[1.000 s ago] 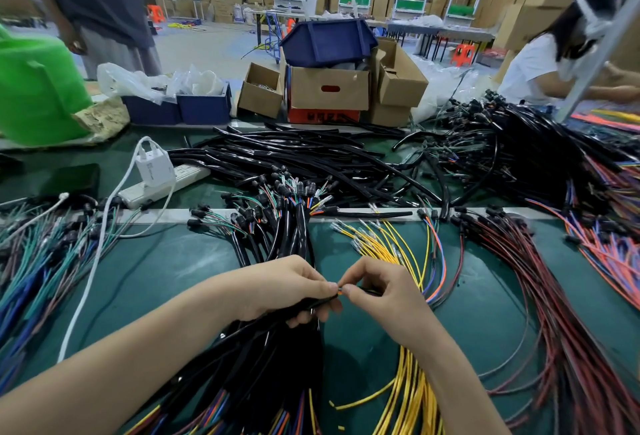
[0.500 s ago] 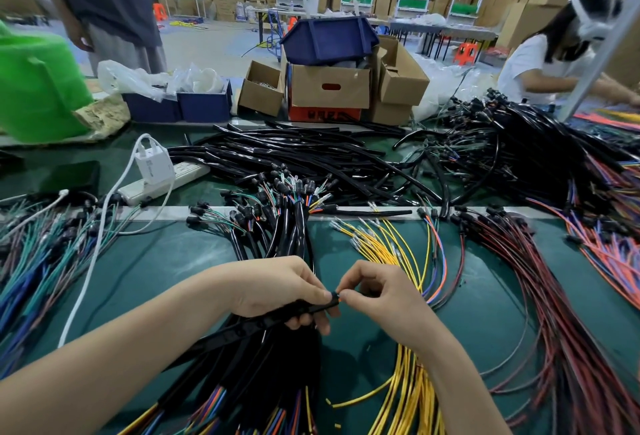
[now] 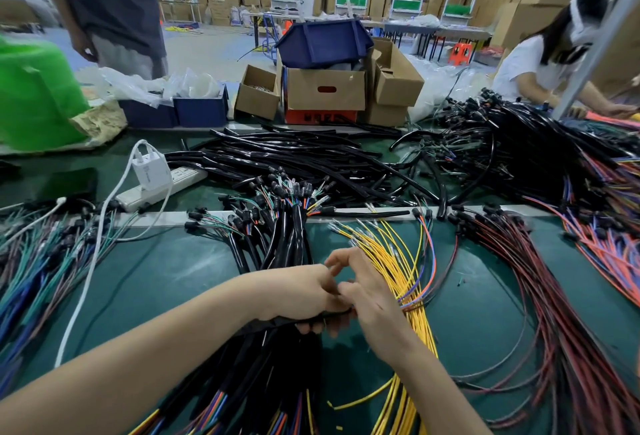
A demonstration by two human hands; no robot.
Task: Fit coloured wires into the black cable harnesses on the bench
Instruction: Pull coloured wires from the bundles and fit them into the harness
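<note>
The green bench [image 3: 173,278] is stretching out under both hands. Beyond the hands, a wide heap of black harnesses [image 3: 311,164] is lying across it. Well to the right of the right hand, a thick sweep of red wires [image 3: 554,296] is fanning toward the near edge. Far to the left of the left hand, blue and green wires [image 3: 34,268] are spreading in a loose sheaf. The yellow wires [image 3: 391,254] are running under and just beyond the right hand, their bare tips pointing away from it. A bundle of sleeved harnesses [image 3: 277,365] is lying beneath the left wrist, with coloured ends showing near the bottom edge.

The left hand [image 3: 301,292] is gripping a single black harness [image 3: 273,323], with its fingers curling under the sleeve. The right hand [image 3: 374,306] is meeting the left hand at the harness end, fingers partly bent and one lifting. Motion blur is hiding whether it is pinching a wire.

Beyond and left of the left hand, a white charger [image 3: 152,168] is sitting plugged into a power strip [image 3: 162,185].
</note>
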